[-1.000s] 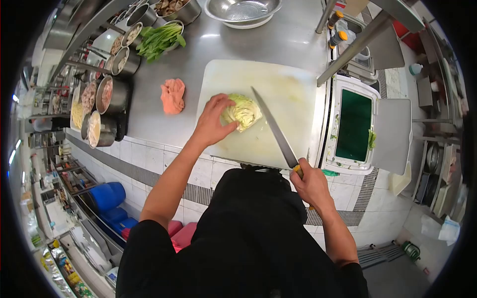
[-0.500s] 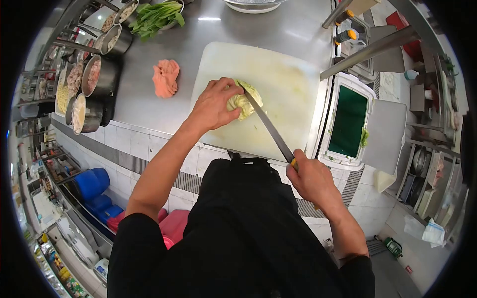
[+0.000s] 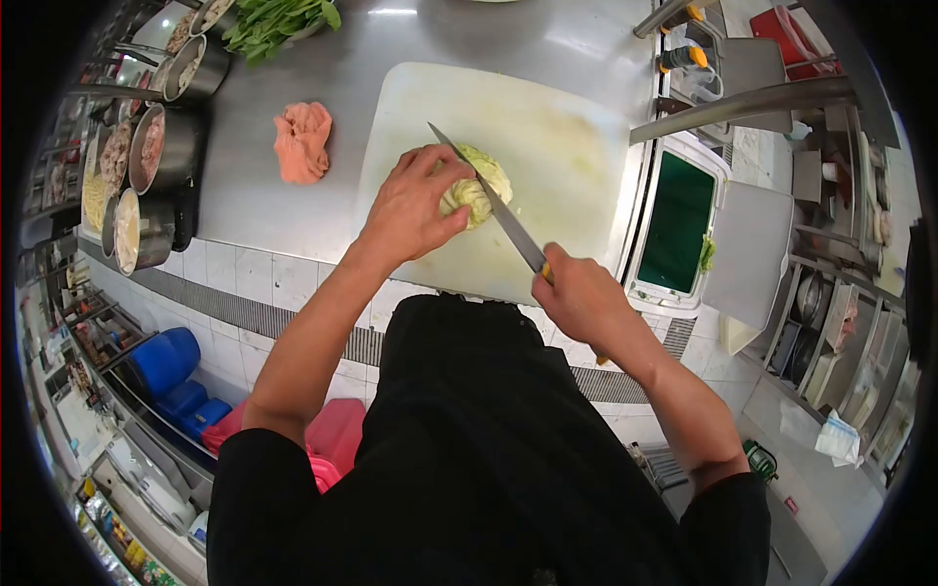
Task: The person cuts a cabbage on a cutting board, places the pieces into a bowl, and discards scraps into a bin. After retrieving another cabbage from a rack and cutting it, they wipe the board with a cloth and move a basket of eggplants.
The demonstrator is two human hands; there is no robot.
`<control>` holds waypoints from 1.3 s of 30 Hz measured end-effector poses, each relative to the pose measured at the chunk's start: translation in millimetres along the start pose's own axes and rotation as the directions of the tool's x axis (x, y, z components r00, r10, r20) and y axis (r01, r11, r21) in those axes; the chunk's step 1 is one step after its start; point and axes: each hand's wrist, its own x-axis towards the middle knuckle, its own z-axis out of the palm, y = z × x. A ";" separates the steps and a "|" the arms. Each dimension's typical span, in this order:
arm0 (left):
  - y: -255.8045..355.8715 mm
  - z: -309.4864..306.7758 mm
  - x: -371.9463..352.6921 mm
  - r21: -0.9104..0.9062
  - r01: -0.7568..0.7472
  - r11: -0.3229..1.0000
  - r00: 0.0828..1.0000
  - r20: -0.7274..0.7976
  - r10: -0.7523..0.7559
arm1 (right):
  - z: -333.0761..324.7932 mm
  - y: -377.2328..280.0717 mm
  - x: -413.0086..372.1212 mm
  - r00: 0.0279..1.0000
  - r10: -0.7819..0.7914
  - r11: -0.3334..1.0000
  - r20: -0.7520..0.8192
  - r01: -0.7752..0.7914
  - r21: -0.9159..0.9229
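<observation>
My left hand [image 3: 415, 207] is closed over the left side of a pale green cabbage piece [image 3: 495, 174], fingers bent and pressing it onto the white cutting board [image 3: 557, 127]. In my right hand [image 3: 588, 305] is a long kitchen knife [image 3: 516, 232], gripped by its yellowish handle. Its blade runs diagonally across the cabbage, right beside my left fingertips, and the tip reaches past the far side. Left of the board, a crumpled orange cloth [image 3: 303, 143] lies on the steel counter [image 3: 256, 186].
Leafy greens [image 3: 278, 24] sit at the back left. Metal pots of food [image 3: 156, 230] line the counter's left end. To the right of the board stands a white-rimmed bin [image 3: 674, 305] with a dark green inside. A steel post [image 3: 743, 105] crosses above it.
The knife has moved forward and left over the cabbage, so its tip now shows beyond it. More of the cabbage shows right of the blade. My left hand stays on it.
</observation>
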 end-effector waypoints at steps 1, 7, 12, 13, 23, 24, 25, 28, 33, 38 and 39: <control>0.2 0.6 0.1 -0.010 0.007 1.000 1.000 -0.003 -0.007 | 1.0 -3.7 6.6 1.000 -0.001 1.000 0.001 0.001 0.000; 1.7 2.5 -1.3 0.002 0.009 1.000 1.000 0.021 -0.009 | 31.5 -9.4 34.0 0.996 0.045 0.999 -0.082 -0.047 -0.023; -4.7 -1.0 -9.4 -0.023 0.011 1.000 1.000 -0.006 -0.011 | 74.0 -18.2 85.3 0.972 0.001 1.000 -0.235 -0.006 -0.021; -6.0 -4.2 -11.8 -0.010 0.015 1.000 1.000 -0.007 -0.015 | 76.1 -20.5 87.8 0.972 -0.010 1.000 -0.236 0.006 -0.016; -49.6 10.3 -97.5 -0.009 0.054 0.999 0.998 -0.045 -0.054 | 48.2 13.7 75.1 0.952 -0.055 0.997 -0.302 0.035 -0.074; -47.4 10.5 -98.1 -0.062 0.072 0.995 0.996 -0.051 -0.075 | 47.9 13.4 68.0 0.936 -0.052 0.998 -0.348 0.042 -0.035; -45.5 10.6 -97.1 -0.114 0.088 0.990 0.994 -0.057 -0.095 | 47.5 13.6 60.5 0.918 -0.046 0.999 -0.395 0.051 0.002; -40.9 8.3 -85.5 -0.175 0.086 0.981 0.986 -0.127 -0.109 | 57.4 19.4 30.4 0.904 -0.079 0.995 -0.421 0.097 0.021; -26.8 17.6 -77.5 -0.243 0.258 0.935 0.965 0.021 -0.261 | 87.9 41.6 1.4 0.939 -0.024 1.000 -0.342 0.017 -0.022; 6.3 10.8 -77.5 -0.272 0.511 0.815 0.857 0.096 -0.506 | 94.3 28.6 -48.3 0.951 0.020 0.990 -0.307 0.024 0.137; 3.6 8.4 -77.3 -0.008 0.376 0.927 0.927 0.007 -0.376 | 93.0 25.0 -56.4 0.961 0.022 0.989 -0.275 0.020 0.149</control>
